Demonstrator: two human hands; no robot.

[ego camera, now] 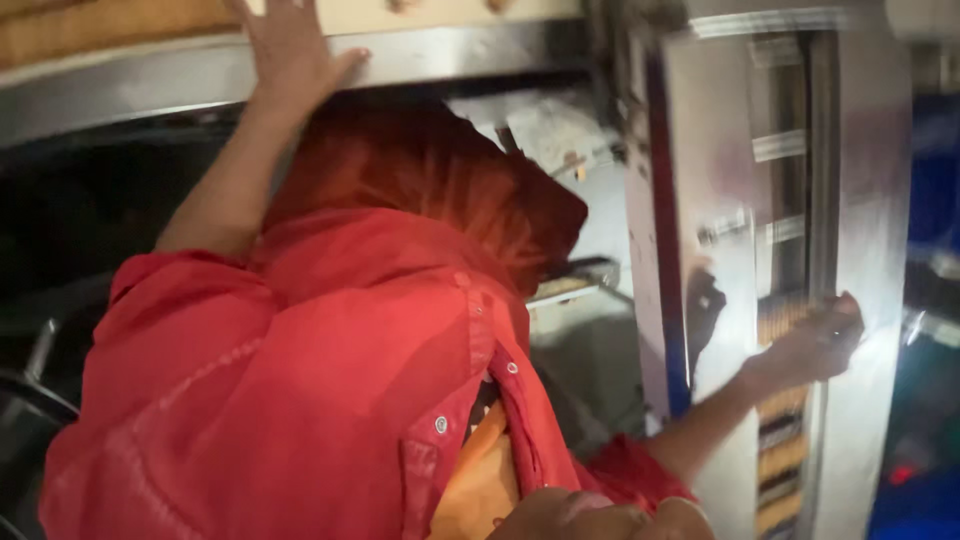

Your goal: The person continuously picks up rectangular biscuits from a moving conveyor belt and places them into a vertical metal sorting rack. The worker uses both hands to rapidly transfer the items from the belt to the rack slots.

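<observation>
At the near edge, left hand (pixel 565 515) and right hand (pixel 682 518) barely show; I cannot tell their grip. They touch a co-worker's red jacket (pixel 300 380), which looks soft, light and easy to grasp anywhere.

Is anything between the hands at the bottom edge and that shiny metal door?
Yes. A person in a red shirt leans in just ahead of the hands, and that person's forearm reaches across to the metal door, hand pressed on it.

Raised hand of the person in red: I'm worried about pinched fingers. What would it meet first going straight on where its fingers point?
The raised hand lies on the steel ledge, fingers pointing up over the pale panel. Nothing else shows before the picture's top edge, though depth is unclear.
</observation>
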